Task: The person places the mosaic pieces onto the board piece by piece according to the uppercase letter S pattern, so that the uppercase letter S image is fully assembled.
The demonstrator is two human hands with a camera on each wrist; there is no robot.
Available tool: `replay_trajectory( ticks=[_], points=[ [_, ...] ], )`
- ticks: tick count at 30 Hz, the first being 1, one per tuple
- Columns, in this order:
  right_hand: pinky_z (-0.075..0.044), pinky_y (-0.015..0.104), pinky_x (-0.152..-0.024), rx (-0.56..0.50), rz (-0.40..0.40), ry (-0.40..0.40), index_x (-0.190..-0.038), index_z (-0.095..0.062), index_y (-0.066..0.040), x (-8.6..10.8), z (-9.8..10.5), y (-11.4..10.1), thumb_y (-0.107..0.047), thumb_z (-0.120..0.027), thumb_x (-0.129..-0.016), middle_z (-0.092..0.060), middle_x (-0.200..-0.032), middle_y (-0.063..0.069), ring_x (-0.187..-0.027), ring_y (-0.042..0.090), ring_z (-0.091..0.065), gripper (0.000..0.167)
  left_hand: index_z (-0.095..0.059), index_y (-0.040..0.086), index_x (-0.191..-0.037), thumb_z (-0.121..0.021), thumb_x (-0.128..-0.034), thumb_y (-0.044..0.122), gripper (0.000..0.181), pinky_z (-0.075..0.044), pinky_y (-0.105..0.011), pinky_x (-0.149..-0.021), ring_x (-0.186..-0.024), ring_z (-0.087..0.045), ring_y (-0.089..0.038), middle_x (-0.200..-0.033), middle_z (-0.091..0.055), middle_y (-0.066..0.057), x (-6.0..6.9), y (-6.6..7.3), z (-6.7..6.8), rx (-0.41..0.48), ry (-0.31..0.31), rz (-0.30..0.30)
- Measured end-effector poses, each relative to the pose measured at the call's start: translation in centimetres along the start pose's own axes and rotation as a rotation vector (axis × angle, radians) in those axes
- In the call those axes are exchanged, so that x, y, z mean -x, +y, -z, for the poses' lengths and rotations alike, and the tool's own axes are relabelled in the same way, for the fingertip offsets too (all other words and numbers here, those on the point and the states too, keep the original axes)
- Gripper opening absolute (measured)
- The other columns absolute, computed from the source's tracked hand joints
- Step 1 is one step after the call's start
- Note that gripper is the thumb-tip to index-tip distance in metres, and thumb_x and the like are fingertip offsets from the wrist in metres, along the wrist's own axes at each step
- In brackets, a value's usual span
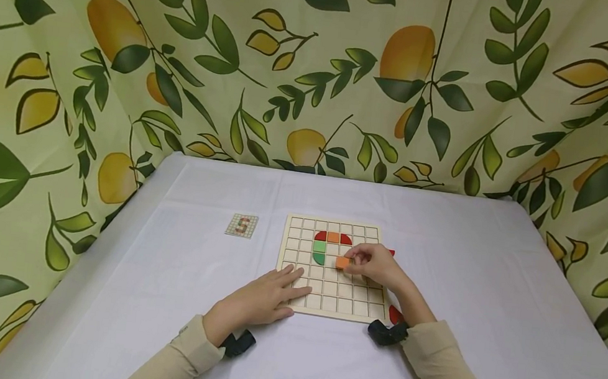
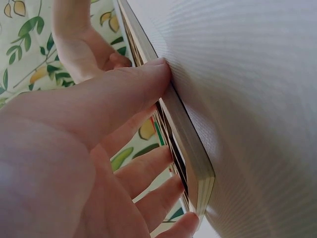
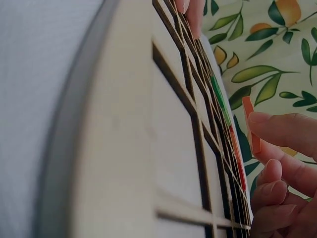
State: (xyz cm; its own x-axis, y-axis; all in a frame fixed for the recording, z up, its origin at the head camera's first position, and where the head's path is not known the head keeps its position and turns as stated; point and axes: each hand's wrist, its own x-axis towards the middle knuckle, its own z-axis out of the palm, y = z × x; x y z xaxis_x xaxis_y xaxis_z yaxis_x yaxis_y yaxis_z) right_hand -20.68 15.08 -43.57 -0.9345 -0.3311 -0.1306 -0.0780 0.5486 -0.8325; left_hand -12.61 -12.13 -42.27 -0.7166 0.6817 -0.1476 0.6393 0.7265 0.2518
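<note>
A wooden grid board [image 1: 336, 306] lies on the white table. Near its top are red quarter-round tiles, an orange square tile [image 1: 333, 237] between them, a light green square tile [image 1: 319, 246] and a dark green quarter-round tile [image 1: 318, 258]. My right hand [image 1: 376, 265] pinches another orange square tile [image 3: 251, 125] between thumb and finger, just above the board in the right wrist view. My left hand [image 1: 264, 294] rests with spread fingers on the board's lower left corner; its thumb [image 2: 143, 82] lies along the board's edge in the left wrist view.
A small pattern card [image 1: 241, 225] with a gridded S-like figure lies left of the board. A red tile [image 1: 395, 315] sits by the right wrist, and another red tip [image 1: 392, 252] shows behind the right hand. A leaf-patterned curtain [image 1: 316, 78] surrounds the table.
</note>
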Motion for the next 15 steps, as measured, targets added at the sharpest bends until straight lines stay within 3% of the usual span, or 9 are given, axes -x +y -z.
replay_trajectory(
  ticks=[15],
  points=[
    [-0.034, 0.017, -0.054, 0.023, 0.008, 0.012, -0.098, -0.069, 0.002, -0.63, -0.89, -0.56, -0.009, -0.077, -0.077, -0.048, -0.067, -0.002, -0.065, 0.014, -0.044, 0.026, -0.044, 0.023, -0.146, -0.055, -0.0975, 0.03, 0.05, -0.031, -0.049, -0.12, -0.15, -0.025, -0.033, -0.159, -0.031, -0.013, -0.09, -0.01, -0.02, 0.008, -0.01, 0.012]
  ],
)
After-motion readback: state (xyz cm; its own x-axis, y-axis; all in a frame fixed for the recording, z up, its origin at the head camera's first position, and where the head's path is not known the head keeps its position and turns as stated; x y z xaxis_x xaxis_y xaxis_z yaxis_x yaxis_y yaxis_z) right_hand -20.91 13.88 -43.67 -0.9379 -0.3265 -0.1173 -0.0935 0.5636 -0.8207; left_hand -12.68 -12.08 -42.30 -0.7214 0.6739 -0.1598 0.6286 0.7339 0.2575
